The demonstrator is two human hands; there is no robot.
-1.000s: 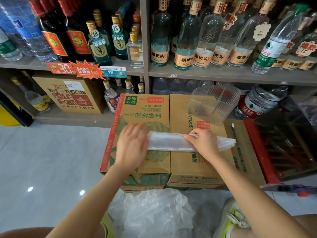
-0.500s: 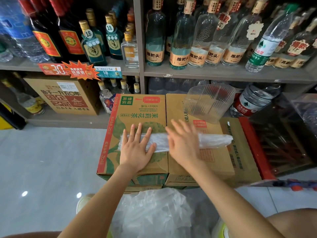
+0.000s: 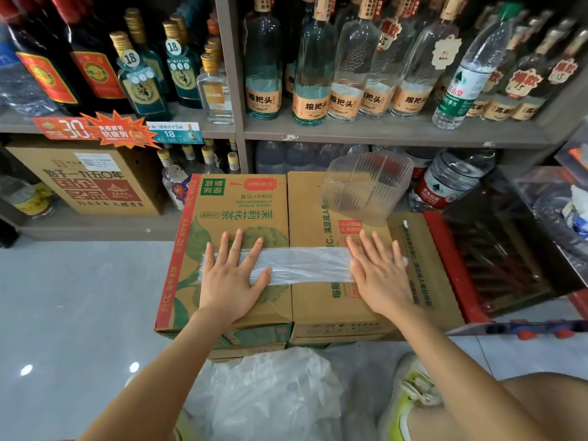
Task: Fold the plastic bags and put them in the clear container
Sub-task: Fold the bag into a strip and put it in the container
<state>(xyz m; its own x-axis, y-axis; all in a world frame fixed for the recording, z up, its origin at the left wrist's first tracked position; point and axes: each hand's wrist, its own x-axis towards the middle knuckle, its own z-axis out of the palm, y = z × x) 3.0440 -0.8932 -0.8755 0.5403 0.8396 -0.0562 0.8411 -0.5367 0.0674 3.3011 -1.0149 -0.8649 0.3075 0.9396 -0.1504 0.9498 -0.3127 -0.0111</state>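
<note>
Folded plastic bag (image 3: 302,265), a long flat strip, lies left to right across the tops of two cardboard boxes (image 3: 318,310). The left hand (image 3: 230,281), fingers straight and spread, presses flat on the strip's left end. The right hand (image 3: 378,278), likewise flat, presses on its right end. Neither hand grips anything. The clear container (image 3: 366,186) sits at the far edge of the right-hand box, apart from the strip. A loose heap of bags (image 3: 270,396) lies on the floor, nearer than the boxes.
</note>
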